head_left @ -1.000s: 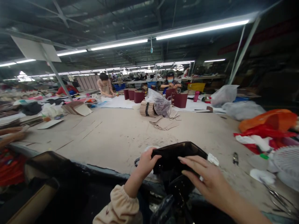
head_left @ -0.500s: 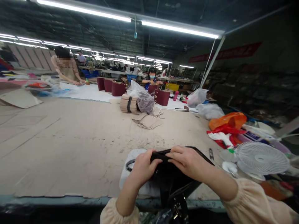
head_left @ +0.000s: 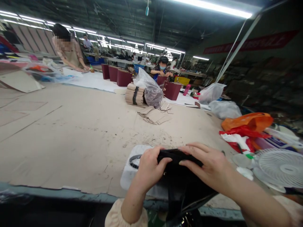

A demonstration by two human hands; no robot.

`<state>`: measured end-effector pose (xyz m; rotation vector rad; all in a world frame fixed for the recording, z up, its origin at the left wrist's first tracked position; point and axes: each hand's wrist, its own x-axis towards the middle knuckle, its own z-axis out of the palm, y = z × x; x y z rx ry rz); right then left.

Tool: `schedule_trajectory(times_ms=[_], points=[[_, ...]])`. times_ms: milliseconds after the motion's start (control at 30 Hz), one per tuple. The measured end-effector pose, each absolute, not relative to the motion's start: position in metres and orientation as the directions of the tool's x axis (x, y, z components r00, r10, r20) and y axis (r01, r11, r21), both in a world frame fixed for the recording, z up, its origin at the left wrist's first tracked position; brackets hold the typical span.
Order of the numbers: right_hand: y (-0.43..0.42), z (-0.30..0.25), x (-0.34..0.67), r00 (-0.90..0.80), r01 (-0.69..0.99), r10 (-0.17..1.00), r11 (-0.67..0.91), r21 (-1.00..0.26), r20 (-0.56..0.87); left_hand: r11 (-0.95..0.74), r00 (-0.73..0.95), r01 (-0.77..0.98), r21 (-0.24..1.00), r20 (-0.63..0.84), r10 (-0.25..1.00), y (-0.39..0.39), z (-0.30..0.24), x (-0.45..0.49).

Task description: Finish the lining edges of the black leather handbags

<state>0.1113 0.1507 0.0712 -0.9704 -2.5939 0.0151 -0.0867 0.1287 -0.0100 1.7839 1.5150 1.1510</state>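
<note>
A black bag (head_left: 187, 183) lies tilted at the table's near edge, its lower part hanging toward me. My left hand (head_left: 151, 165) pinches the bag's upper rim between thumb and fingers. On the same rim, a little to the right, my right hand (head_left: 205, 160) grips with its thumb inside and fingers over the far side. Beneath the bag sits a white pad (head_left: 127, 171). A black loop handle (head_left: 134, 161) pokes out to the left of my left hand. The bag's inside is dark, and metal fittings show faintly near the bottom.
Bundled beige strips (head_left: 134, 94) and loose pieces (head_left: 153, 115) lie ahead beside a clear plastic bag (head_left: 152, 91). Maroon bags (head_left: 171, 90) stand farther back. A white fan (head_left: 282, 167) and an orange bag (head_left: 248, 122) are at right. Co-workers (head_left: 68, 47) work across the table.
My right hand has shifted right along the rim, and its fingers now wrap farther over it. The bag's raised far edge has dropped from sight behind that hand. The view has turned slightly.
</note>
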Motion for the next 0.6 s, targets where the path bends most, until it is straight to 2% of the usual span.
schedule_trajectory(times_ms=[200,300,433,600], points=[[0.155,0.065,0.089,-0.827,0.518,0.504,0.855,-0.013,0.25,-0.256,0.022,0.5,0.827,0.283,0.959,0.125,-0.01,-0.086],[0.156,0.064,0.088,-0.85,0.475,0.462,0.88,-0.011,0.255,-0.261,0.018,0.5,0.826,0.292,0.956,0.125,-0.011,-0.086],[0.155,0.063,0.094,-0.785,0.534,0.554,0.832,-0.151,0.278,-0.258,0.026,0.495,0.83,0.282,0.959,0.124,-0.011,-0.086],[0.152,0.061,0.105,-0.726,0.615,0.66,0.749,-0.245,0.193,-0.239,0.038,0.478,0.845,0.252,0.967,0.122,-0.007,-0.086]])
